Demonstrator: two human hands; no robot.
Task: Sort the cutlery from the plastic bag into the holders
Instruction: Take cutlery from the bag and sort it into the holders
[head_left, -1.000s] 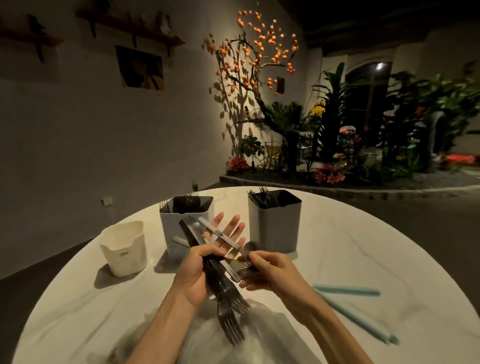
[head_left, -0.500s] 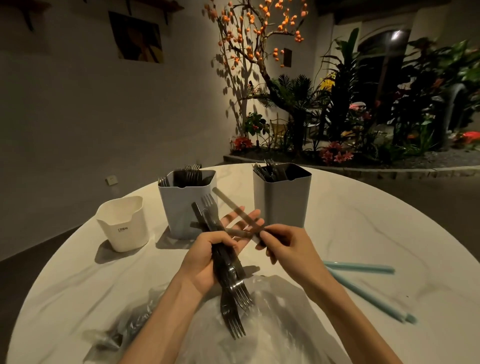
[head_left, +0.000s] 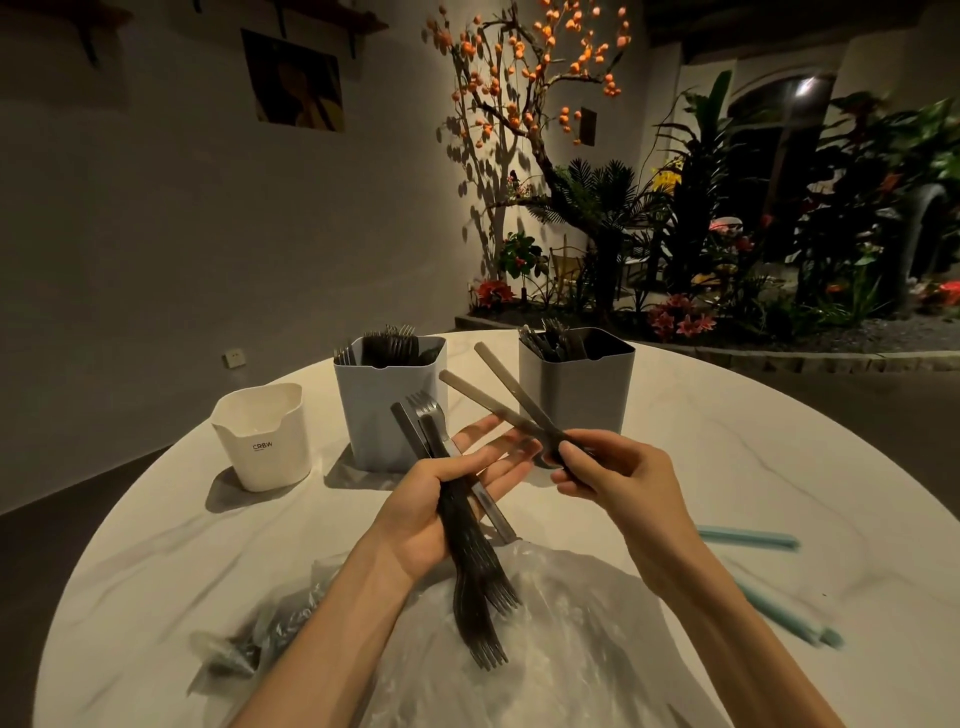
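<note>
I had my left hand (head_left: 441, 499) wrapped loosely around a bundle of forks (head_left: 470, 561), thumb across the handles and fingers stretched out behind them, so the bundle lay fanned along the palm with most tines pointing down toward me. At least one fork in it sat the other way, tines up. I judged that this hand served as a rack, keeping the unsorted pieces together above the desk (head_left: 727, 467) while the other hand picked through them.

My right hand (head_left: 613, 478) pinched two flat pieces (head_left: 498, 400) at their near ends, thumb and fingertips curled tight, so their long ends crossed and pointed up and away toward the grey holder (head_left: 576, 384). I could not tell whether they were knives or some other piece, since the pinched ends were hidden. Holding them by one end left the rest free to drop in, which I took as the next step.

The grey holder stood just beyond the right hand and already held cutlery. The pale blue holder (head_left: 384, 400) stood beyond the left hand with forks upright in it. The white cup (head_left: 262, 436) at the left showed nothing inside from this angle. The plastic bag (head_left: 519, 649) lay crumpled on the desk beneath my wrists. Two teal sticks (head_left: 748, 538) lay at the right.
</note>
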